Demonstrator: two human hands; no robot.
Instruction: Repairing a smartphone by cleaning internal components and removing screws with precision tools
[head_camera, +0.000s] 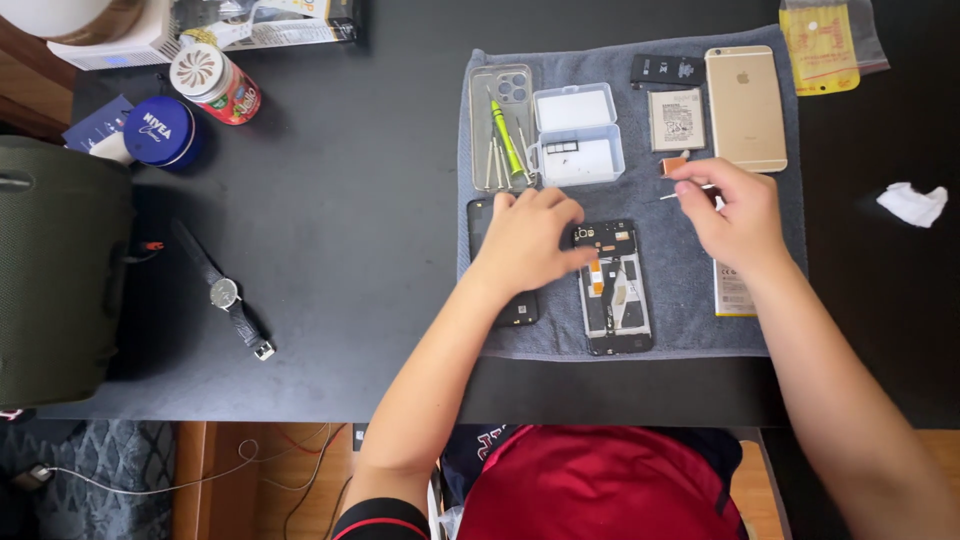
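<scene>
An opened black phone (615, 300) with its insides showing lies on a grey cloth mat (690, 330). My left hand (530, 240) rests on the phone's upper left edge, fingertips touching it, and partly covers a black back cover (518, 308). My right hand (735, 215) hovers to the right of the phone, pinching a thin metal tool (672, 195) between thumb and fingers. A flat battery (732, 292) lies partly under that wrist.
On the mat: a clear phone case (500, 130) holding screwdrivers, a small clear parts box (580, 135), a gold phone (745, 108), a second battery (677, 120). Off the mat: a wristwatch (225, 295), blue tin (160, 130), can (215, 82), crumpled tissue (912, 203), dark bag (55, 270).
</scene>
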